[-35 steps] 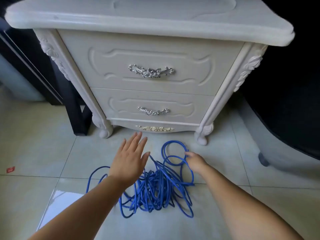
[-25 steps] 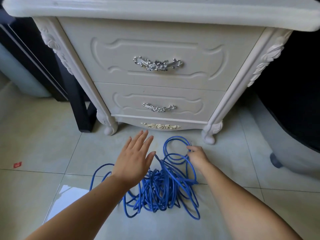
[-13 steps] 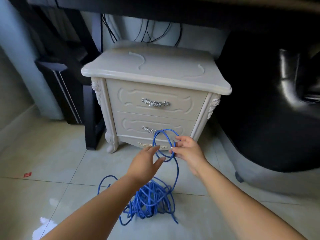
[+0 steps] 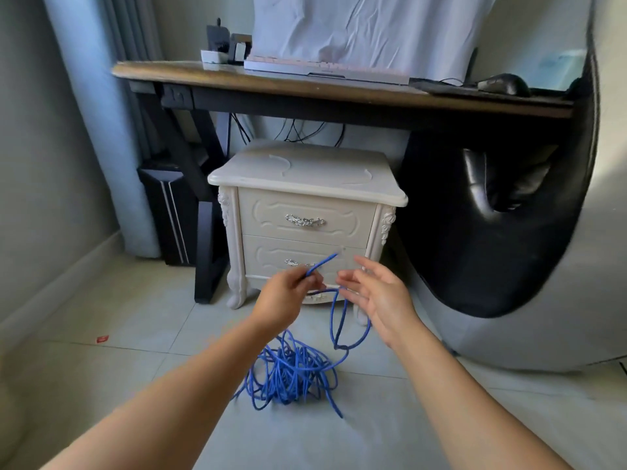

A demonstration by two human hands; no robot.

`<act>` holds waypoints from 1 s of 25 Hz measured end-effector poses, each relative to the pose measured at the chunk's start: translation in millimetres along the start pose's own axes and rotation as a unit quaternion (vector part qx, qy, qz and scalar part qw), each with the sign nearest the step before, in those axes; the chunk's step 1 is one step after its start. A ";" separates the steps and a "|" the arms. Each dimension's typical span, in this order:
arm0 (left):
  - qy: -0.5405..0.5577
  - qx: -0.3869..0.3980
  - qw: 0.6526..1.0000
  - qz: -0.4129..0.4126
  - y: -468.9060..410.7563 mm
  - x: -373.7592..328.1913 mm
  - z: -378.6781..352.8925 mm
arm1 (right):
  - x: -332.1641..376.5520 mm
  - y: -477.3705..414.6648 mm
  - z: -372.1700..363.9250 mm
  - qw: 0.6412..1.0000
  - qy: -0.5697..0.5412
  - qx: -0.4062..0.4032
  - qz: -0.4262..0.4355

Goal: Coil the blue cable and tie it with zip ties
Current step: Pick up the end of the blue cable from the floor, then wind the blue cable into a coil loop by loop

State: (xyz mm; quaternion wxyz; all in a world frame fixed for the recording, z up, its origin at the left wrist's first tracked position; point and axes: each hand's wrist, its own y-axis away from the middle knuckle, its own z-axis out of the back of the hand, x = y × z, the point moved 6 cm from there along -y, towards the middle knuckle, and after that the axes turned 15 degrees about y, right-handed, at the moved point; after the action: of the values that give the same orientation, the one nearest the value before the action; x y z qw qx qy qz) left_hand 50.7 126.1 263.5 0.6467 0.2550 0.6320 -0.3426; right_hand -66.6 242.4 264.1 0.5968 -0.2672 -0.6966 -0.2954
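Note:
The blue cable point(image 4: 291, 371) lies mostly in a tangled heap on the tiled floor. One end is lifted: my left hand point(image 4: 283, 300) pinches it near the tip, which sticks up to the right. From there a loop hangs down past my right hand point(image 4: 376, 293) and back to the heap. My right hand is beside the loop with fingers spread and relaxed, a strand running by its fingertips. No zip ties are visible.
A cream two-drawer nightstand point(image 4: 307, 212) stands right behind my hands. Above it is a wooden desk point(image 4: 305, 86) on black legs. A large black and grey chair point(image 4: 509, 232) fills the right side. A curtain hangs at left.
The view has risen and pulled back. My left hand took the cable end that my right hand held in a small loop. My right hand let go and opened.

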 end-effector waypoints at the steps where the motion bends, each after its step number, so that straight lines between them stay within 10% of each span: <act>1: 0.066 -0.013 0.998 0.010 3.4 -6.3 5.2 | -0.8 5.6 6.0 0.999 0.032 -0.014 -0.003; 11: 0.313 -0.012 0.947 0.069 15.4 -4.9 35.3 | -29.2 6.1 9.5 0.845 0.532 -0.043 -0.010; 25: 0.260 -0.019 0.942 0.211 -18.6 59.4 13.1 | 14.1 -37.2 -18.6 0.995 0.090 0.001 -0.034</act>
State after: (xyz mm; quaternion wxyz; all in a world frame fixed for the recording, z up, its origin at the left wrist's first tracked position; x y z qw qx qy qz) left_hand 43.0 97.1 207.4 0.5220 0.4504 0.7163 -0.1074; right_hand -83.1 203.6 276.7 0.6470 -0.2153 -0.6490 -0.3372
